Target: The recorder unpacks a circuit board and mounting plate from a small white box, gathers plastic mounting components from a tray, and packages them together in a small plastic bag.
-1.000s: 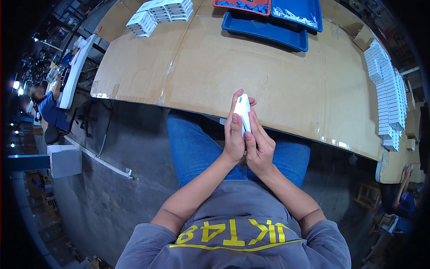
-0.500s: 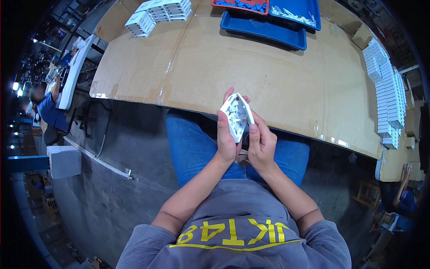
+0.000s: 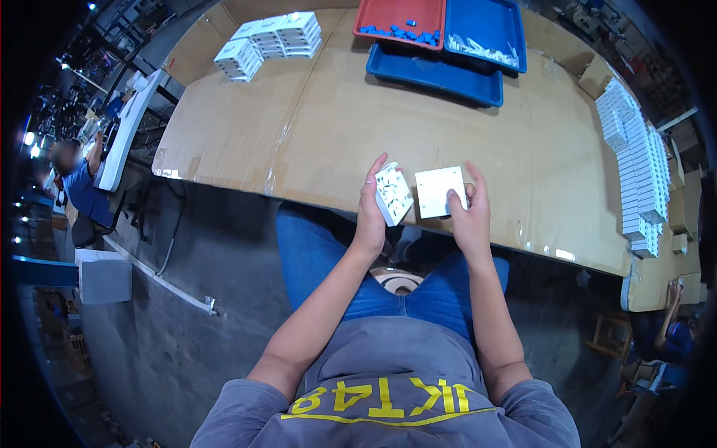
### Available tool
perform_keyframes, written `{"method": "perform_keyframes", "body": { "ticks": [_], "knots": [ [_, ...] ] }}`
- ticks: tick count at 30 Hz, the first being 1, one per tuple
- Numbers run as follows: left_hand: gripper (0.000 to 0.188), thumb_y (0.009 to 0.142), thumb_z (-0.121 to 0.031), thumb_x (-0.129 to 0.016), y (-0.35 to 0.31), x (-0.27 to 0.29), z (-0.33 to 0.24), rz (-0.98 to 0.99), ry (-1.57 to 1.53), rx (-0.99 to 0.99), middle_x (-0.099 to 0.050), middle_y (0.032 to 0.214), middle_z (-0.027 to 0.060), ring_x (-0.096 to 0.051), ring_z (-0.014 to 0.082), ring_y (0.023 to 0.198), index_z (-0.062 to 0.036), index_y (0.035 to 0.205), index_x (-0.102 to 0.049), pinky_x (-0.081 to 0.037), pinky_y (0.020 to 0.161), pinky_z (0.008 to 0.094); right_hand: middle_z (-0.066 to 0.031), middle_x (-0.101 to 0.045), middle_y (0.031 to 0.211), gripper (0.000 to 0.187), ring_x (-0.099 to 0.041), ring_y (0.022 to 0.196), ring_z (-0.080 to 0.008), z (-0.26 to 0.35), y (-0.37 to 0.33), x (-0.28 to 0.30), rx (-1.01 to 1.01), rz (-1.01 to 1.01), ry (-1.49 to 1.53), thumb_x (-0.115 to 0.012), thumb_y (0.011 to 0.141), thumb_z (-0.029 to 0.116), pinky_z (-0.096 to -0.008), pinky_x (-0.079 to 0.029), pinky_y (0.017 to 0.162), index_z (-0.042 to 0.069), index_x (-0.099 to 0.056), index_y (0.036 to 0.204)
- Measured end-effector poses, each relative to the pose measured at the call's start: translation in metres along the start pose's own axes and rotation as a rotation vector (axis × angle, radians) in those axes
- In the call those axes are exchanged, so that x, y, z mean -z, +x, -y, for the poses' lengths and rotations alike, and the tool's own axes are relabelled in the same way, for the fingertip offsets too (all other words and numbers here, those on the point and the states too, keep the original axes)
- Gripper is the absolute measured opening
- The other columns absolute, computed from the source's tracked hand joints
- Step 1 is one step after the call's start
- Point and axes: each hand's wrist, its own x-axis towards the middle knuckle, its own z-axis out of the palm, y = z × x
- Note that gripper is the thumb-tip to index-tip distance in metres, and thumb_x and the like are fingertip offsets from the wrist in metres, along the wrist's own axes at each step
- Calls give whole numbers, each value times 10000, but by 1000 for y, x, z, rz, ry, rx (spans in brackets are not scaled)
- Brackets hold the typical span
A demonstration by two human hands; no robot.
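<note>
My left hand [image 3: 371, 215] is closed around a white square plastic housing [image 3: 393, 194], tilted so that its inner side with small fittings shows. In my right hand [image 3: 470, 218] I grip a flat white square cover [image 3: 439, 192] by its right edge, thumb on its face and fingers mostly hidden behind it. A narrow gap separates the two parts. Both are held over the near edge of the cardboard-covered table [image 3: 351, 142], above my lap.
Stacks of white square units stand at the far left [image 3: 272, 41] and along the right side [image 3: 635, 164]. At the back are a red tray [image 3: 399, 16] with small blue pieces, a blue tray [image 3: 485, 26] with white strips, and another blue tray [image 3: 433, 78]. Other people sit at both sides.
The two white parts, earlier joined at an angle between both hands, are now apart. My right hand has moved right with the cover, while my left keeps the housing.
</note>
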Motion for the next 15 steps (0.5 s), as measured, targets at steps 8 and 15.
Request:
{"method": "perform_keyframes", "body": {
  "ticks": [8,15],
  "knots": [
    [479,928,13,-540,36,55,-3,-118,1066,-508,-501,1510,221,-508,390,1385,-30,1400,-614,-421,1168,454,-134,-696,990,285,-687,841,-133,6,9,20,-189,-10,-404,-678,1021,132,-308,-536,734,-18,-672,1264],
    [495,1007,-220,-616,8,44,-15,387,1509,-523,-401,1620,183,-366,416,1511,-130,1493,-580,-283,1249,560,-140,-693,1276,246,-650,1204,-321,3,-9,29,308,107,-704,-699,973,194,-456,-538,951,47,-759,1161]
  ]
}}
